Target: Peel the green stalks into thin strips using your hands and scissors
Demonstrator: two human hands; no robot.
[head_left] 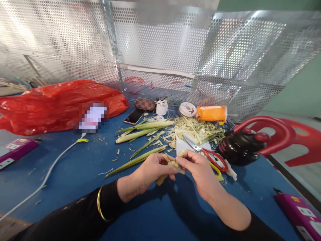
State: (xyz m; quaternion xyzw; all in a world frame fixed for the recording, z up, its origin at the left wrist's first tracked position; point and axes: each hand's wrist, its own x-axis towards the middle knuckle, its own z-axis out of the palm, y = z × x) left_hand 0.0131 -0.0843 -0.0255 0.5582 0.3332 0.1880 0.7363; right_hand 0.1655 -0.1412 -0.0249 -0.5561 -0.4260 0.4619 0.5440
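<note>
My left hand (153, 168) pinches a small, pale yellow plant-strip piece (173, 163), its fingers closed around one side. From the other side, my right hand (195, 164) grips the same piece between thumb and index finger. A folded end hangs below the left fingers; the hands hide much of its shape. Just beyond the right hand lie red-handled scissors (215, 158) and a yellow handle (216, 171), beside a white sheet (181, 147). Long green stalks (142, 134) lie past my left hand. A heap of shredded plant strips (200, 129) is behind the sheet.
A red plastic bag (57, 103) and a lit phone (92, 117) on a white cable (54, 167) lie left. Behind are a dark phone (135, 116), white thread (162, 107), a spool (187, 109) and an orange packet (212, 113). A black pot (238, 149) stands right.
</note>
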